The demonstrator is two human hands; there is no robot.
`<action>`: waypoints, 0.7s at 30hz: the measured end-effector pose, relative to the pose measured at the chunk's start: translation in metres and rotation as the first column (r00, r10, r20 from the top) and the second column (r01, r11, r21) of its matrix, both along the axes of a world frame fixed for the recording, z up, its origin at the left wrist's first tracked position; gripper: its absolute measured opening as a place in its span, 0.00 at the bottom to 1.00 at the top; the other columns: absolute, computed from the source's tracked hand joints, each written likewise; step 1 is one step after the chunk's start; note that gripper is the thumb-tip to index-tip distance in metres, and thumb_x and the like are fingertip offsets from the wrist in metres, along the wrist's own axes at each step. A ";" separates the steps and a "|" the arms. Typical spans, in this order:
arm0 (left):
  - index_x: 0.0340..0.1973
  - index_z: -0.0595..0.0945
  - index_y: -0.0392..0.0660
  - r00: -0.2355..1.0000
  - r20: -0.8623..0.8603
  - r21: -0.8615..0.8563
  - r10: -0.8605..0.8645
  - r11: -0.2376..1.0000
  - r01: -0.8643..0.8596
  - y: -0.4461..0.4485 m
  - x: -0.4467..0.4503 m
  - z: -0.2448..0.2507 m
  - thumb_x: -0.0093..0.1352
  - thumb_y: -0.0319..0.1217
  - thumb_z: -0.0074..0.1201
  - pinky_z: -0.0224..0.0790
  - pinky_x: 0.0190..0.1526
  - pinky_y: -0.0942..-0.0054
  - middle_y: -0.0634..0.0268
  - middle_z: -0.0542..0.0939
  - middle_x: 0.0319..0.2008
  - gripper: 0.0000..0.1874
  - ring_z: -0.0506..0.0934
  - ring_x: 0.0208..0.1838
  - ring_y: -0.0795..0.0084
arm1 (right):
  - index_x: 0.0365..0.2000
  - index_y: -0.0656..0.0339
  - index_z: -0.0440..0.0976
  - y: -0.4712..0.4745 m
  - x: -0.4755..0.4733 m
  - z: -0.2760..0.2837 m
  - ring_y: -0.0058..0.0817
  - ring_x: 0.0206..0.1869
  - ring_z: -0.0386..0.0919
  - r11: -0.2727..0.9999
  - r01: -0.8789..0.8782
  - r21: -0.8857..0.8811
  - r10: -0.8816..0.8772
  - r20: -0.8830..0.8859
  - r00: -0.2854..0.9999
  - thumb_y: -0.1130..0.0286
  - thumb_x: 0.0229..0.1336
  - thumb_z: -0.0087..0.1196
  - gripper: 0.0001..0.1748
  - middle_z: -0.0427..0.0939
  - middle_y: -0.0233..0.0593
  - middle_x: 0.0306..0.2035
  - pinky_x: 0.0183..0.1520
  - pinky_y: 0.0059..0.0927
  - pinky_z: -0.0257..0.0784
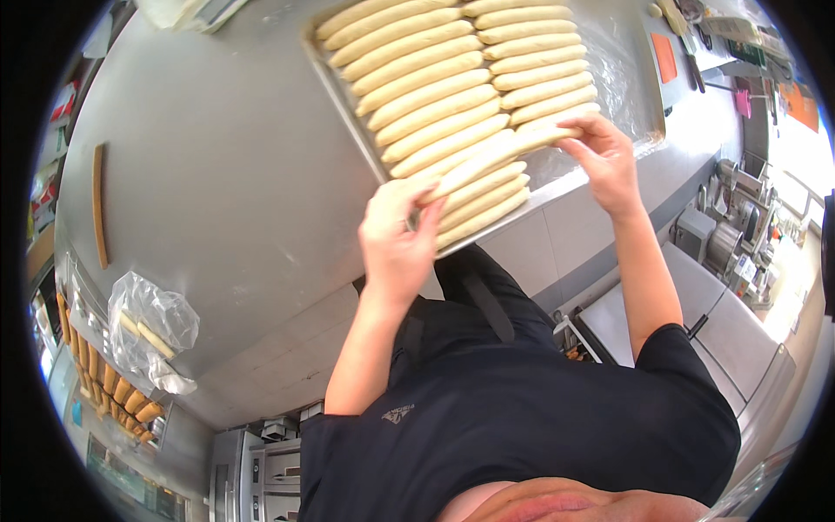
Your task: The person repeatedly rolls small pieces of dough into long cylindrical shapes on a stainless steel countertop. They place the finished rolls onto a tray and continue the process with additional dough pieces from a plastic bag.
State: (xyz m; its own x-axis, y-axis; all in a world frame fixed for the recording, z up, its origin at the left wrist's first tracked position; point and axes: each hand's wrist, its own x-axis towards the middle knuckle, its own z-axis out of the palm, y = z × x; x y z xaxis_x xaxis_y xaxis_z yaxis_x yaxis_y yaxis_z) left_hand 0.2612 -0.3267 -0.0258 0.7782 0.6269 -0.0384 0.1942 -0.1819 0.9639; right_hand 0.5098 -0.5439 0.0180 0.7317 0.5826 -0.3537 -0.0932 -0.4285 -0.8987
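A long dough stick (499,156) is stretched between my two hands, above a metal baking tray (349,107). My left hand (401,238) pinches its near-left end between thumb and fingers. At the other end, my right hand (603,160) grips the tip the same way. Beneath lie two columns of similar pale dough sticks (434,107), packed side by side; the right column (538,59) ends farther from me than the left. The held stick hides part of the left column, and whether it touches the sticks below I cannot tell.
The tray rests on a steel worktable (248,163). Clear plastic film (620,78) lies to its right. On the left are a wooden stick (99,205) and a plastic bag (153,316) with dough pieces. A knife (695,68) and an orange scraper (664,57) sit far right.
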 end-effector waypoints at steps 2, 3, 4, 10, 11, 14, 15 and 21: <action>0.53 0.93 0.41 0.996 0.036 0.134 -0.087 0.988 0.082 -0.034 0.033 -0.004 0.73 0.20 0.77 0.80 0.55 0.64 0.59 0.92 0.45 0.14 0.89 0.48 0.62 | 0.58 0.70 0.86 -0.050 0.019 -0.004 0.27 0.58 0.90 0.995 0.096 -0.012 -0.096 -0.004 0.995 0.83 0.76 0.67 0.14 0.91 0.40 0.54 0.68 0.31 0.84; 0.52 0.93 0.43 0.989 0.049 0.181 -0.138 0.975 0.127 -0.048 0.045 -0.005 0.72 0.21 0.77 0.78 0.55 0.62 0.59 0.92 0.45 0.14 0.89 0.47 0.57 | 0.58 0.70 0.85 -0.070 0.028 -0.007 0.28 0.58 0.90 0.995 0.095 -0.006 -0.095 0.013 0.995 0.83 0.76 0.67 0.14 0.91 0.41 0.54 0.68 0.32 0.84; 0.51 0.93 0.47 0.990 0.018 0.225 -0.139 0.965 0.132 -0.063 0.055 -0.006 0.71 0.23 0.78 0.73 0.55 0.60 0.64 0.93 0.45 0.14 0.87 0.48 0.56 | 0.58 0.70 0.85 -0.088 0.036 -0.009 0.28 0.58 0.90 0.994 0.110 -0.012 -0.110 0.024 0.994 0.83 0.76 0.66 0.14 0.91 0.41 0.54 0.68 0.32 0.84; 0.52 0.94 0.48 0.989 -0.072 0.264 -0.132 0.953 0.147 -0.102 0.091 -0.020 0.70 0.25 0.79 0.69 0.58 0.59 0.69 0.94 0.46 0.16 0.83 0.50 0.60 | 0.59 0.68 0.86 -0.130 0.064 -0.032 0.29 0.57 0.91 0.982 0.188 -0.001 -0.188 0.030 0.982 0.81 0.75 0.68 0.15 0.91 0.39 0.54 0.67 0.32 0.82; 0.52 0.94 0.48 0.988 -0.084 0.269 -0.127 0.952 0.145 -0.105 0.093 -0.022 0.70 0.25 0.79 0.68 0.58 0.59 0.69 0.94 0.46 0.16 0.83 0.50 0.60 | 0.59 0.68 0.86 -0.130 0.066 -0.035 0.28 0.58 0.89 0.981 0.191 -0.026 -0.191 0.017 0.981 0.81 0.76 0.67 0.15 0.90 0.37 0.54 0.68 0.31 0.82; 0.52 0.93 0.48 0.984 -0.136 0.347 -0.114 0.925 0.155 -0.108 0.095 -0.026 0.69 0.25 0.80 0.69 0.60 0.58 0.69 0.94 0.45 0.16 0.84 0.52 0.60 | 0.58 0.66 0.87 -0.128 0.066 -0.045 0.27 0.57 0.90 0.980 0.199 0.014 -0.200 0.008 0.980 0.80 0.74 0.69 0.15 0.91 0.36 0.54 0.67 0.30 0.81; 0.52 0.93 0.48 0.985 -0.134 0.371 -0.106 0.917 0.149 -0.108 0.095 -0.027 0.69 0.25 0.80 0.69 0.61 0.58 0.69 0.93 0.46 0.16 0.84 0.53 0.60 | 0.58 0.66 0.87 -0.127 0.065 -0.048 0.25 0.58 0.89 0.981 0.194 -0.003 -0.194 0.003 0.981 0.80 0.74 0.68 0.15 0.91 0.36 0.54 0.67 0.30 0.80; 0.51 0.92 0.47 0.982 -0.167 0.474 -0.090 0.866 0.160 -0.112 0.098 -0.030 0.69 0.28 0.79 0.70 0.59 0.56 0.65 0.90 0.54 0.15 0.83 0.58 0.57 | 0.58 0.66 0.86 -0.123 0.062 -0.053 0.21 0.58 0.87 0.982 0.190 -0.021 -0.190 -0.019 0.982 0.79 0.75 0.68 0.15 0.92 0.35 0.54 0.66 0.27 0.79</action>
State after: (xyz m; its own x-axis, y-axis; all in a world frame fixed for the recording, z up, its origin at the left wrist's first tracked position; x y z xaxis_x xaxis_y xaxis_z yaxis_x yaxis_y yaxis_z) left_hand 0.3595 -0.4385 -0.0562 0.8603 0.4920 0.1340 0.2597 -0.6489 0.7151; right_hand 0.5717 -0.6669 -0.0348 0.8209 0.4264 -0.3798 -0.1934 -0.4182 -0.8875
